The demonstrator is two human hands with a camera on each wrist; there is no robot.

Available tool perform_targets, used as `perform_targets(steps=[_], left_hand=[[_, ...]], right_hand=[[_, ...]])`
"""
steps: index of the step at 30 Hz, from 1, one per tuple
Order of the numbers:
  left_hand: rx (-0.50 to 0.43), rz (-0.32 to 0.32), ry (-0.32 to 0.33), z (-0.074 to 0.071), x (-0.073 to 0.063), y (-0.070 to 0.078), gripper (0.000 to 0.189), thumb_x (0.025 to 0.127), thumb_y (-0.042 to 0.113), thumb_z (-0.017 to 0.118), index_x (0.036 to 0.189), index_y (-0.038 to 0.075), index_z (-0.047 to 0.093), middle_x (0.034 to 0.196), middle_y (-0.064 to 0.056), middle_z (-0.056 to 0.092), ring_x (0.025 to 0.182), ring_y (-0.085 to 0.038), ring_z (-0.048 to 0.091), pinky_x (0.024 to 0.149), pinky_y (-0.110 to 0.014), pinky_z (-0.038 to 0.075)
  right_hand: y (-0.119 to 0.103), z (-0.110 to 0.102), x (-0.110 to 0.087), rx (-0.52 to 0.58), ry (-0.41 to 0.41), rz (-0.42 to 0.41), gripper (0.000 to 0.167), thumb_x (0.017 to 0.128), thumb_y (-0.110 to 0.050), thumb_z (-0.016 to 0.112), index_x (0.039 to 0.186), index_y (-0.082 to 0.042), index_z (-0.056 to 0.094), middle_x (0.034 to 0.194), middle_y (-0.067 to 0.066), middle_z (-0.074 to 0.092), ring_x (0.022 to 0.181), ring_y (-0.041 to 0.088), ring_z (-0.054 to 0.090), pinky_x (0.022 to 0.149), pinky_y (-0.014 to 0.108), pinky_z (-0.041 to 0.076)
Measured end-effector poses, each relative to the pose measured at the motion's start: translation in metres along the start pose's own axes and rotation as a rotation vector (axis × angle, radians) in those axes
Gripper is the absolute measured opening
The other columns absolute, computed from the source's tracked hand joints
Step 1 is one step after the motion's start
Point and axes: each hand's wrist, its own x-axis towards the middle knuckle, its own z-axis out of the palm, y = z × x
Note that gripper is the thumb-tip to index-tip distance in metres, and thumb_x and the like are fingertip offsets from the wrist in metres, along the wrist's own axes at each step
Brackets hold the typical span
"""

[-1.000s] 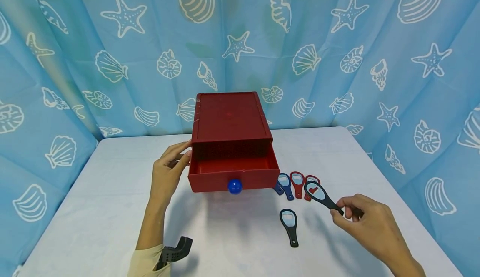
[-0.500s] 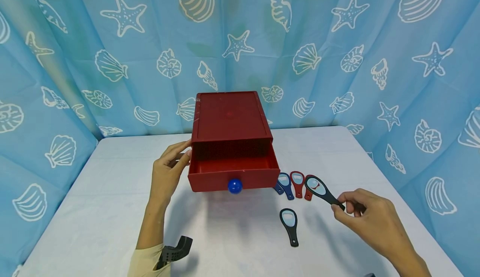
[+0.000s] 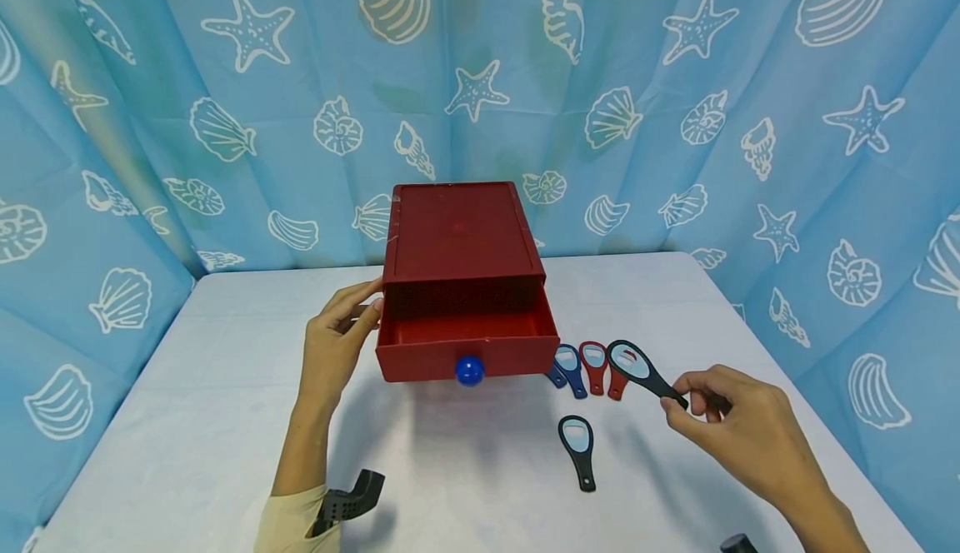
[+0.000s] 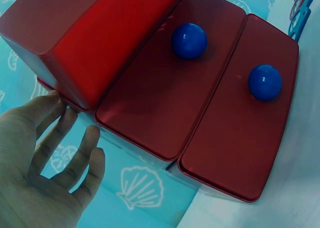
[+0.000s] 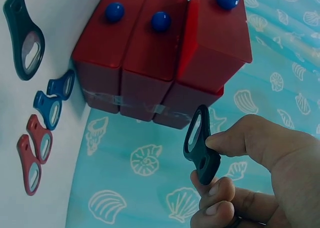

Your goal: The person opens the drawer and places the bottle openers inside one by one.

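Note:
My right hand pinches a black bottle opener by its handle end, between thumb and fingers. Its metal head points left, over the table and overlapping a red bottle opener in the head view. My left hand rests with its fingertips against the left side of a dark red drawer cabinet. The cabinet's top drawer, with a round blue knob, stands pulled out. In the left wrist view, two lower drawers are pushed in, and the left fingers are loosely extended beside the cabinet.
Another black bottle opener lies on the white table in front. Red and blue bottle openers lie in a row by the cabinet's right side. A blue shell-patterned curtain hangs behind the table.
My right hand has lifted the black bottle opener slightly, its head shifting upward in the head view. The left hand and the drawer have stayed put.

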Motion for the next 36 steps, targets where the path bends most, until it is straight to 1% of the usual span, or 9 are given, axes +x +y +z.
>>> perform_targets(steps=[14, 24, 32, 36], left_hand=[[0.009, 0.006, -0.007, 0.000, 0.001, 0.000, 0.036, 0.100, 0.018, 0.063, 0.135, 0.009, 0.064, 0.131, -0.004, 0.061, 0.099, -0.012, 0.065, 0.087, -0.020, 0.053], [0.017, 0.000, -0.003, 0.000, 0.000, 0.000, 0.036, 0.100, 0.018, 0.063, 0.135, 0.009, 0.064, 0.131, -0.004, 0.061, 0.100, -0.012, 0.065, 0.088, -0.020, 0.053], [-0.004, 0.003, -0.006, 0.000, 0.001, 0.000, 0.036, 0.100, 0.018, 0.063, 0.135, 0.009, 0.064, 0.132, -0.004, 0.061, 0.099, -0.011, 0.065, 0.088, -0.020, 0.053], [-0.016, 0.012, -0.005, 0.000, 0.001, 0.000, 0.036, 0.100, 0.016, 0.063, 0.135, 0.008, 0.064, 0.131, -0.005, 0.061, 0.099, -0.011, 0.065, 0.088, -0.020, 0.053]], right_hand=[[-0.006, -0.004, 0.006, -0.011, -0.013, 0.010, 0.016, 0.078, -0.019, 0.085, 0.080, -0.019, 0.070, 0.068, -0.007, 0.053, 0.060, 0.007, 0.047, 0.051, 0.020, 0.033], [-0.011, -0.007, 0.013, 0.011, 0.003, -0.044, 0.016, 0.077, -0.016, 0.085, 0.081, -0.019, 0.070, 0.068, -0.009, 0.052, 0.061, 0.007, 0.047, 0.051, 0.020, 0.034], [-0.014, -0.011, 0.017, 0.025, 0.010, -0.048, 0.016, 0.077, -0.015, 0.085, 0.081, -0.019, 0.070, 0.068, -0.006, 0.053, 0.061, 0.007, 0.046, 0.051, 0.019, 0.034], [-0.016, -0.012, 0.019, 0.023, 0.013, -0.058, 0.017, 0.077, -0.013, 0.085, 0.080, -0.019, 0.070, 0.068, -0.007, 0.052, 0.061, 0.007, 0.046, 0.051, 0.020, 0.034]])
